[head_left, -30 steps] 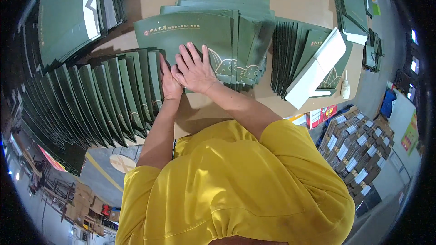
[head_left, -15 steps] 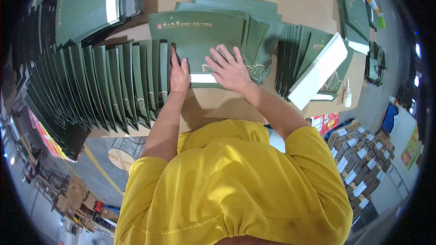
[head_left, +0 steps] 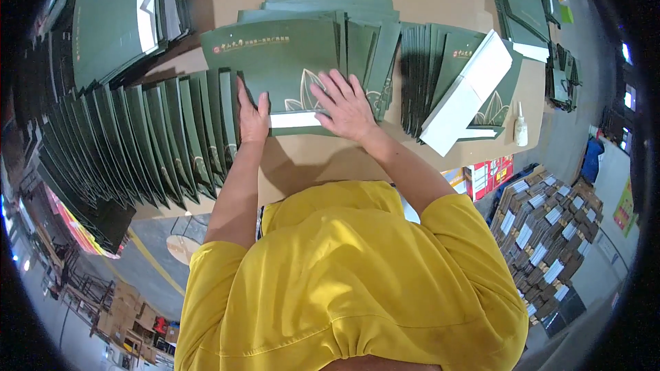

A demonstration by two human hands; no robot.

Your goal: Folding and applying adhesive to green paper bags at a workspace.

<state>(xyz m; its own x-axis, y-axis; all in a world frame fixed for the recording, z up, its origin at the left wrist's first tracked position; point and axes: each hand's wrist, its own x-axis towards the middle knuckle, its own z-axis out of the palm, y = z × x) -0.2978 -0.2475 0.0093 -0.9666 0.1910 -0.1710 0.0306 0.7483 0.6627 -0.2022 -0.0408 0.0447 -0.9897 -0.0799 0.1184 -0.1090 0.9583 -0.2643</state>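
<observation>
A flat green paper piece (head_left: 268,62), like a folder or bag, lies before me with gold print, a flower outline and a white strip (head_left: 292,120) along its lower edge. My left hand (head_left: 253,115) rests at its left edge, fingers straight and thumb apart, beside a long row of similar green pieces (head_left: 165,141) standing fanned out. My right hand (head_left: 347,110) lies flat on the lower right part of the piece, fingers spread. More green pieces (head_left: 361,55) overlap behind it and to its right.
To the right, a white folded paper strip (head_left: 467,93) lies across another green stack (head_left: 419,72). A small white bottle (head_left: 520,127) stands near the table's right edge. Green stacks lie at far left (head_left: 110,20) and far right (head_left: 526,7). Bundled stacks (head_left: 546,233) sit below the table.
The view has shifted slightly. My right hand has slid right across the green piece, uncovering the gold flower. My left hand stays by its left edge.
</observation>
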